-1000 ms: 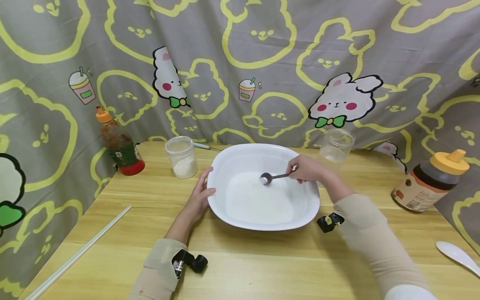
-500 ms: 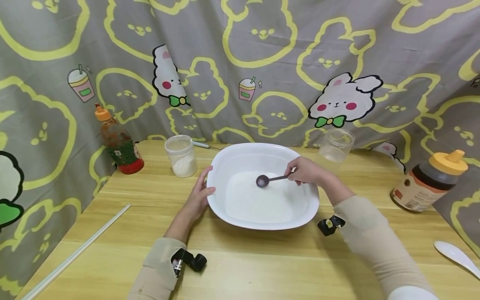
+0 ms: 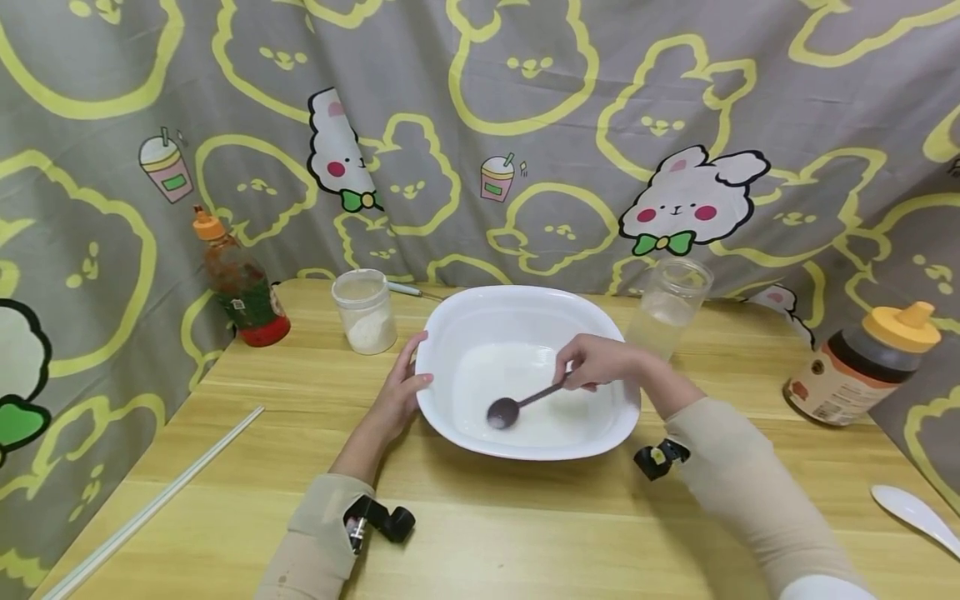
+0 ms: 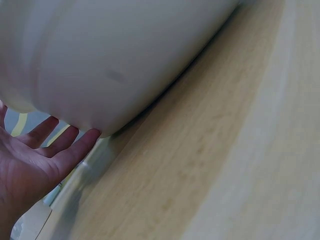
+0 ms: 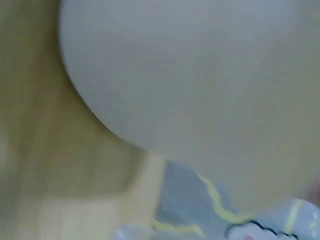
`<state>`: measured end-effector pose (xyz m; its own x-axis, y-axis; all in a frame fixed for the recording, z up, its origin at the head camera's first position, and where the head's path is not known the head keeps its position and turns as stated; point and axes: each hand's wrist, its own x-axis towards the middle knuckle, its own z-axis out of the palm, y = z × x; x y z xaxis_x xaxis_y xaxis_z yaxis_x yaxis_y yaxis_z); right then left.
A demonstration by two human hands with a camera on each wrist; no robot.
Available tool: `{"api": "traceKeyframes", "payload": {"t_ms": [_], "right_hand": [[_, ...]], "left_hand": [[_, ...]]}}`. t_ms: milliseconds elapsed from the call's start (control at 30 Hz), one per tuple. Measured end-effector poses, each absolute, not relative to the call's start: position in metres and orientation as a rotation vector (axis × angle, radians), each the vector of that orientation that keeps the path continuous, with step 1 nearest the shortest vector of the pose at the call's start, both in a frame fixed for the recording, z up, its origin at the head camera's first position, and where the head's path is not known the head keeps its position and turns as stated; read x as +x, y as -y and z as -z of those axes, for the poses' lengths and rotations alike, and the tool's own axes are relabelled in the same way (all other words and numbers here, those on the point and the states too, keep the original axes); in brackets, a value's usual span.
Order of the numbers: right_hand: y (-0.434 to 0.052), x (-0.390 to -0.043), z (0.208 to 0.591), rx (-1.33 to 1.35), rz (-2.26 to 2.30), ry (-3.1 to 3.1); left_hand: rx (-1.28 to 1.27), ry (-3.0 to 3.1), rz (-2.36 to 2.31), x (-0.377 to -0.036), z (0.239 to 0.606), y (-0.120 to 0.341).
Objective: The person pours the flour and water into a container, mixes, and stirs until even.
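A white basin (image 3: 528, 450) stands on the wooden table, and its white inside has a shiny patch; I cannot tell how much liquid it holds. My left hand (image 3: 395, 398) holds the basin's left side, thumb at the rim. In the left wrist view, the fingers (image 4: 75, 150) touch the outer wall from outside. Over the basin's right part, my right hand (image 3: 596, 362) pinches the handle of a dark measuring spoon (image 3: 504, 412). The spoon's bowl is low in the basin, toward the front left. The right wrist view shows mostly the basin's outer wall (image 5: 175, 85), blurred.
Behind the basin's left corner is a jar of white powder (image 3: 367, 321); a clear jar (image 3: 671, 300) stands behind the right. A red sauce bottle (image 3: 247, 292), brown sauce bottle (image 3: 858, 367), white spoon (image 3: 911, 510) and chopsticks (image 3: 161, 500) lie around. A patterned curtain (image 3: 420, 100) hangs behind.
The measuring spoon has moved left and toward the front of the basin. My right hand has shifted slightly left and lower with it. The left hand stays at the rim.
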<state>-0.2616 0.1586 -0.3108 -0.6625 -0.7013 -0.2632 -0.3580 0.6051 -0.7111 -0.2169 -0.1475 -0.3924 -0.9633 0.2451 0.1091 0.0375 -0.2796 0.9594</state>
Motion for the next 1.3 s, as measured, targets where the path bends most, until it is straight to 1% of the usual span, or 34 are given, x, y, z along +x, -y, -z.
{"api": "traceKeyframes", "payload": {"t_ms": [167,300,367,467,600,700,900,1000,1067,1167,1200,1300], "right_hand": [[-0.182,-0.262,0.29,-0.751,0.713,-2.438],[-0.189,-0.268,0.287,-0.677,0.656,-2.614],[-0.185,-0.271,0.292,-0.63,0.695,-2.671],[-0.174,-0.275,0.308,-0.632,0.851,-2.669],[-0.157,-0.275,0.328,-0.654,1.019,-2.535],[-0.152,-0.271,0.333,-0.664,1.015,-2.415],[-0.17,-0.264,0.315,-0.779,0.873,-2.282],[-0.183,-0.265,0.3,-0.76,0.779,-2.355],[-0.189,-0.267,0.292,-0.718,0.713,-2.44],[-0.193,-0.272,0.288,-0.647,0.63,-2.57],[-0.191,-0.273,0.289,-0.618,0.622,-2.6],[-0.183,-0.277,0.299,-0.58,0.673,-2.652]], "left_hand": [[0.343,-1.803,-2.384,-0.217,0.393,0.148],[0.331,-1.805,-2.38,-0.218,0.394,0.148],[0.329,-1.808,-2.379,-0.218,0.394,0.148],[0.327,-1.809,-2.381,-0.217,0.394,0.147],[0.321,-1.801,-2.382,-0.216,0.393,0.146],[0.325,-1.804,-2.376,-0.217,0.393,0.146],[0.402,-1.846,-2.377,-0.221,0.401,0.148],[0.504,-1.827,-2.398,-0.224,0.407,0.15],[0.52,-1.836,-2.397,-0.224,0.408,0.15],[0.487,-1.823,-2.398,-0.224,0.406,0.15],[0.434,-1.844,-2.383,-0.222,0.402,0.149],[0.349,-1.816,-2.383,-0.219,0.396,0.148]]}}
